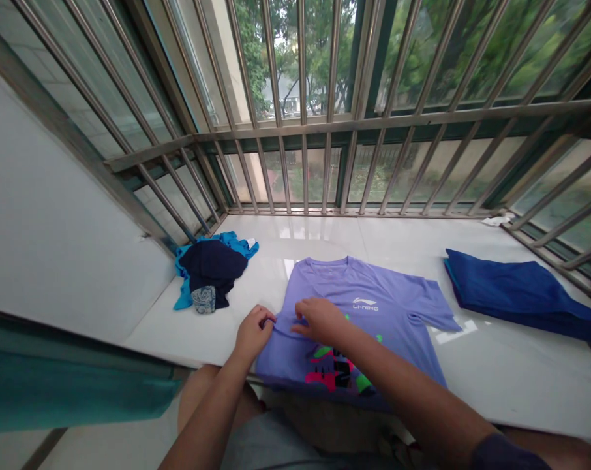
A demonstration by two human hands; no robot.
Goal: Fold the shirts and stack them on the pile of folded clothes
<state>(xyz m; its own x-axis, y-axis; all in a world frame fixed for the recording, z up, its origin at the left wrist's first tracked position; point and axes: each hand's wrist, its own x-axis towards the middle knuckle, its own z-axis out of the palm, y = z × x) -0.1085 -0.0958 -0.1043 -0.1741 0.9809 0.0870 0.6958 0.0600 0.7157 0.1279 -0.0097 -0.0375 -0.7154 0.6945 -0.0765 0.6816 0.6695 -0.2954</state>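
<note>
A purple T-shirt point(393, 320) lies front up on the white ledge, with "LI-NING" lettering on its chest and a pink, green and black print lower down. Its right-hand sleeve is spread out, while no sleeve sticks out on the left; the hem hangs over the near edge. At the left edge of the shirt, my left hand point(254, 333) pinches the fabric between thumb and fingers. My right hand point(321, 318) is over the left part of the chest, fingers bent and apart, with no cloth visibly gripped. My right forearm crosses the shirt and hides part of the print.
A crumpled pile of navy and bright blue clothes point(214, 264) sits at the left by the wall. Folded dark blue clothing point(515, 287) lies at the right. Metal window bars point(303, 170) close off the back of the ledge, and a teal curtain point(80, 388) hangs at lower left.
</note>
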